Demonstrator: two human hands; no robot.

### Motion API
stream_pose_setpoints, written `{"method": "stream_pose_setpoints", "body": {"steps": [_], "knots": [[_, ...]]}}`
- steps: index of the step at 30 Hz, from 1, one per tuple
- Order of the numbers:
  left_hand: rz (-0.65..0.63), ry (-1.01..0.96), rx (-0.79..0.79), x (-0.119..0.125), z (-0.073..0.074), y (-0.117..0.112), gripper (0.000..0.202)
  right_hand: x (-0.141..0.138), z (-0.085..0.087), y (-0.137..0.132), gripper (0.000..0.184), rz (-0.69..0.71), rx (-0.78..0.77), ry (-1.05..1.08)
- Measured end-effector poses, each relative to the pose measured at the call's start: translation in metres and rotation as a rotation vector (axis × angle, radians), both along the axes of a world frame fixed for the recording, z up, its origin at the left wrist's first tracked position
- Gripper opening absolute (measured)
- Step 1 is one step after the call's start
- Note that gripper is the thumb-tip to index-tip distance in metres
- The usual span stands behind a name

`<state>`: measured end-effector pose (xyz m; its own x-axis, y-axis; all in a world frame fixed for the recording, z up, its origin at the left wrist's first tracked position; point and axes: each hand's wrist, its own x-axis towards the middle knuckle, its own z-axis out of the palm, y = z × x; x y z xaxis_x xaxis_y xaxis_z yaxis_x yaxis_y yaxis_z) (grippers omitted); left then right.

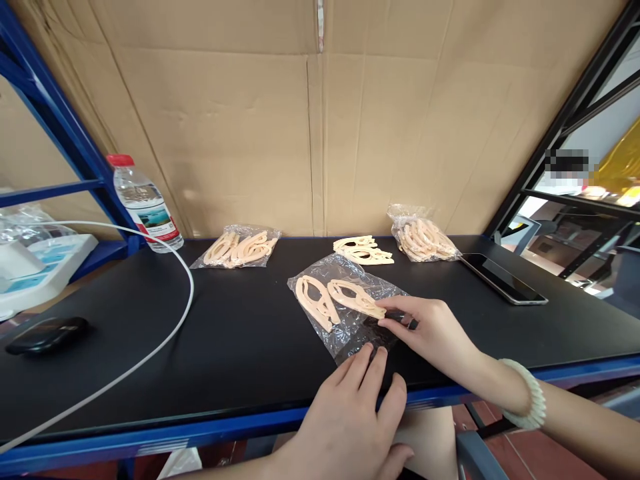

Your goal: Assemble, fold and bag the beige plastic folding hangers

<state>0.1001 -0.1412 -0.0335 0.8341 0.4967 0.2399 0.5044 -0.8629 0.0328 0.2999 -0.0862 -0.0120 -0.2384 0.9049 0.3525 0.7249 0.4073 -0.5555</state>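
A clear plastic bag (pixel 353 340) lies flat on the black tabletop in front of me. Two beige folded hangers, a left one (pixel 316 308) and a right one (pixel 353 293), rest at it side by side; whether they are inside or on top I cannot tell. My right hand (pixel 433 333) pinches the lower right end of the right hanger between thumb and fingers. Fingers spread, my left hand (pixel 355 413) rests palm down at the bag's near edge, its fingertips touching the plastic. Just behind the bag lie more loose beige hangers (pixel 364 252).
Bagged hangers sit at the back left (pixel 240 248) and back right (pixel 423 240). A tablet (pixel 505 279) lies on the right. Left are a water bottle (pixel 150 207), a black mouse-like object (pixel 47 335) and a white cable (pixel 170 333) crossing the table (pixel 240 360). Cardboard (pixel 240 133) walls the back.
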Motion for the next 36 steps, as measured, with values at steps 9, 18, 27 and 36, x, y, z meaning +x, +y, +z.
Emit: {"method": "stream_pose_setpoints", "body": {"steps": [9,18,27,36], "knots": [[0.027,-0.033,0.175,-0.001,-0.007,-0.001,0.061,-0.011,0.005,0.002,0.009,0.042,0.404,-0.587],[0.035,-0.110,0.250,-0.002,-0.011,-0.001,0.059,0.000,0.005,0.003,0.019,0.158,0.454,-0.724],[0.042,-0.193,0.262,0.000,-0.008,0.000,0.058,-0.004,0.008,0.001,0.018,0.194,0.446,-0.685],[0.041,-0.200,0.280,0.001,-0.014,0.002,0.060,-0.007,0.008,-0.004,0.027,0.381,0.525,-0.604]]}}
